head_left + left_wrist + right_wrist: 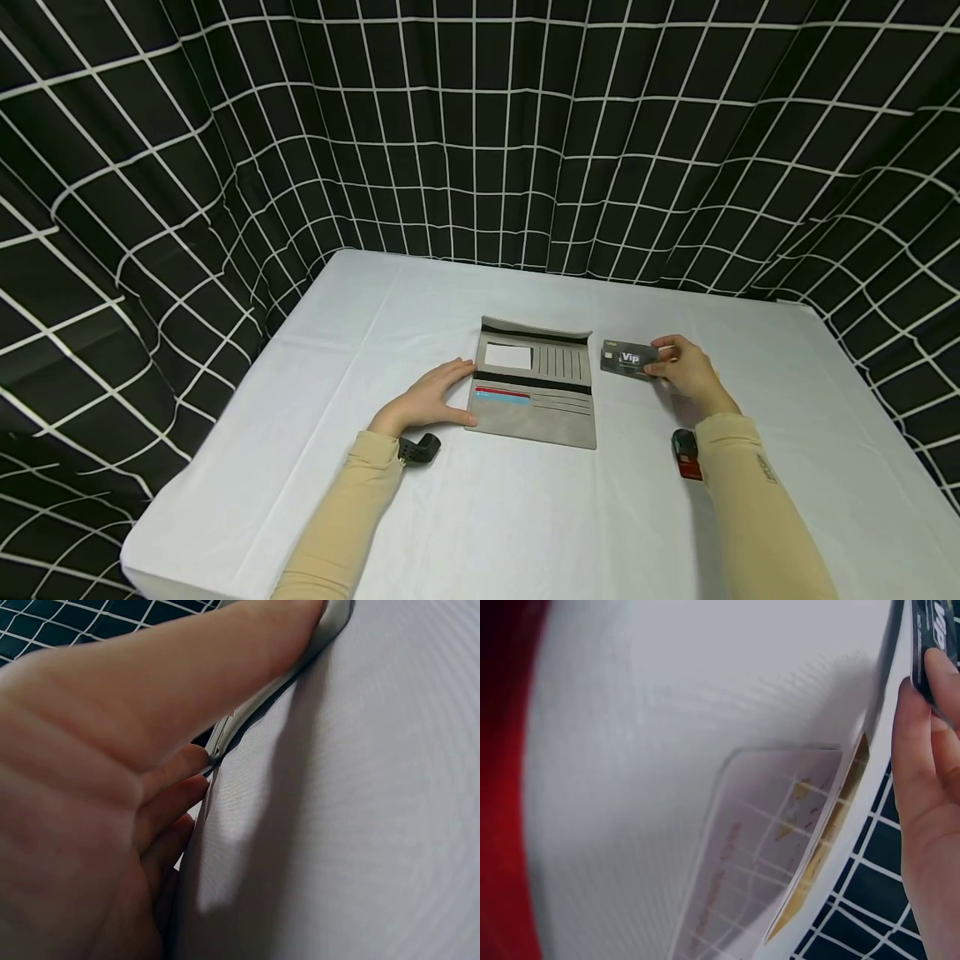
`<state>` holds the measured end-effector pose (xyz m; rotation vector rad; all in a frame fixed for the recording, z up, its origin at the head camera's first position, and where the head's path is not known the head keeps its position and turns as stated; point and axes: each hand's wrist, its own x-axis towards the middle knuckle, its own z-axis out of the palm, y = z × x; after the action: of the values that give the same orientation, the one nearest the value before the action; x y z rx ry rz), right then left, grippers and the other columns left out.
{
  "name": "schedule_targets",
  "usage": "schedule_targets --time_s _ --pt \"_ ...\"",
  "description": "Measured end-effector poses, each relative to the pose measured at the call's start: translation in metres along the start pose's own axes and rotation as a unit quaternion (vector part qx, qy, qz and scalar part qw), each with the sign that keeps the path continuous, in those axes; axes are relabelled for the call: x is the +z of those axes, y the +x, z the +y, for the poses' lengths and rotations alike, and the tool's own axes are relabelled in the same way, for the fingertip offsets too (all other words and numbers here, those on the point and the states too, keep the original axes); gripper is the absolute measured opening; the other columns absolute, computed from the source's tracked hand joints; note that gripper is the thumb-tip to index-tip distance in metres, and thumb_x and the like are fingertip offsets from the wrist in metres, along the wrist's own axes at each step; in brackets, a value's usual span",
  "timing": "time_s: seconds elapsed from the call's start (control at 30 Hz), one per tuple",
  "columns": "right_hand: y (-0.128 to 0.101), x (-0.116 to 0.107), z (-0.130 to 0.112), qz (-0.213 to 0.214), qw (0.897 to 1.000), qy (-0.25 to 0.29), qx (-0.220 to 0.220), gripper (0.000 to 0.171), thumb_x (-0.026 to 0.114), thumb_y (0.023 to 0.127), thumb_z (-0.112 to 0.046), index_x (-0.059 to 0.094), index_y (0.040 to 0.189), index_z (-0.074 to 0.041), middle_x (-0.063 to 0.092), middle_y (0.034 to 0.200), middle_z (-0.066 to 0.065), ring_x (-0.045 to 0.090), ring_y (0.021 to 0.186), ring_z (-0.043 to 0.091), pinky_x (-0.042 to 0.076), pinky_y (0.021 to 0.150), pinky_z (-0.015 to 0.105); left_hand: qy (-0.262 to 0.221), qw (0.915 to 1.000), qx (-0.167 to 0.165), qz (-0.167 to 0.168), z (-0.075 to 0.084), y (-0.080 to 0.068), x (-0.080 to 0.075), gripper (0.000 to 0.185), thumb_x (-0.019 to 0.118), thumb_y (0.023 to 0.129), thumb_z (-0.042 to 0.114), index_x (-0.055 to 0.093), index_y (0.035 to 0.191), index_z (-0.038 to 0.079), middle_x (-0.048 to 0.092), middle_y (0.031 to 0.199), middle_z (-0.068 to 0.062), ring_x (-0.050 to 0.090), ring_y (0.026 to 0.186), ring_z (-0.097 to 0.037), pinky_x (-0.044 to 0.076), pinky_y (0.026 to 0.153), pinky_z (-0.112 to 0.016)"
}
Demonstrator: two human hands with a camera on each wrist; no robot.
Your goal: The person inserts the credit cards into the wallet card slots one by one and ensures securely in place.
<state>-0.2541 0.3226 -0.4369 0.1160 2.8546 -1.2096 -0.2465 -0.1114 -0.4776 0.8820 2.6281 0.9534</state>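
Note:
A grey wallet lies unfolded on the white table, with a white card behind its window and red and light-blue cards in its lower slots. My left hand rests along the wallet's left edge, fingers and thumb apart and touching it; in the left wrist view the thumb reaches the wallet's edge. To the right of the wallet, my right hand pinches a dark grey card marked "Vip" by its right end. The same card shows partly in the right wrist view.
A red card lies by the right forearm, partly covered by the wrist camera. The right wrist view shows a pale pinkish card with a gold-coloured card beside it. Black curtains with white grid lines surround the table.

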Motion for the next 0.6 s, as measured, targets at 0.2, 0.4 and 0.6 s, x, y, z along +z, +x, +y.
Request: schedule_targets --time_s 0.2,0.4,0.6 --pt "-0.005 -0.004 0.002 -0.018 1.0 0.019 0.001 0.051 0.066 0.086 -0.011 0.043 0.127 0.004 0.05 0.111 0.023 0.052 0.091 0.027 0.05 0.064 0.025 -0.001 1.0 0.003 0.001 -0.001 0.0 0.0 0.091 0.073 0.073 0.05 0.032 0.145 0.013 0.025 0.15 -0.003 0.015 0.138 -0.021 0.015 0.108 -0.047" --pt "-0.011 -0.01 0.0 -0.019 0.999 0.038 -0.019 0.048 0.065 0.086 -0.008 0.043 0.127 0.005 0.05 0.108 0.023 0.054 0.085 0.018 0.051 0.064 0.025 0.0 1.0 0.001 -0.001 -0.002 0.001 0.001 0.091 0.073 0.073 0.051 0.032 0.145 0.014 0.024 0.15 -0.003 0.015 0.138 -0.02 0.015 0.109 -0.046" --pt "-0.012 -0.013 -0.002 -0.014 0.996 0.082 -0.043 0.045 0.062 0.086 0.0 0.042 0.126 0.008 0.049 0.107 0.026 0.056 0.077 0.005 0.053 0.064 0.023 0.006 1.0 -0.001 0.0 -0.003 0.001 0.001 0.091 0.073 0.072 0.052 0.032 0.145 0.015 0.024 0.15 -0.002 0.015 0.138 -0.019 0.015 0.108 -0.046"
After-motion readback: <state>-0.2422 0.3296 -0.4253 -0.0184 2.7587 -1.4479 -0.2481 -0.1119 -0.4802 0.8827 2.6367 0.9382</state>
